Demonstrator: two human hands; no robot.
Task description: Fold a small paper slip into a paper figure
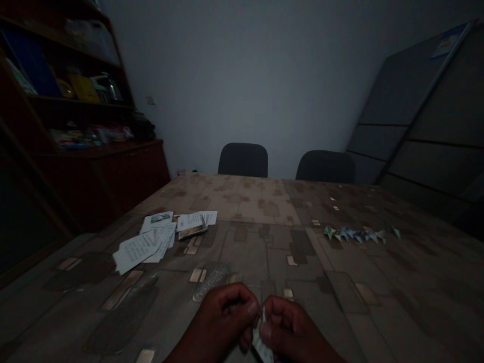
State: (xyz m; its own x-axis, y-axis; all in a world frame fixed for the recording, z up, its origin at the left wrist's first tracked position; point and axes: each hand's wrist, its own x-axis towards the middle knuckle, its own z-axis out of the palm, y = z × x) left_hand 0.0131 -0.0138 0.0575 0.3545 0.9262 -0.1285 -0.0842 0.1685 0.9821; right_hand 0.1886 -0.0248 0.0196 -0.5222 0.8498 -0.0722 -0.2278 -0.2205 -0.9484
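At the table's near edge, a small folded piece of paper (260,339), pale with faint markings, is between my two hands. My left hand (231,315) is closed, its thumb and forefinger pinched at the paper's upper end. Pressed against the paper's other side are the thumb and curled fingers of my right hand (282,325). Dim light and the fingers hide much of the paper's shape. Farther off to the right stands a row of several small folded paper figures (355,235), greenish and bluish with pointed tips.
Printed paper cards (145,247) lie in a loose, overlapping spread at the left. A patterned cloth covers the table (242,257). Beyond it are two dark chairs (242,160) against the wall. A wooden shelf unit (102,156) with household items stands at the left.
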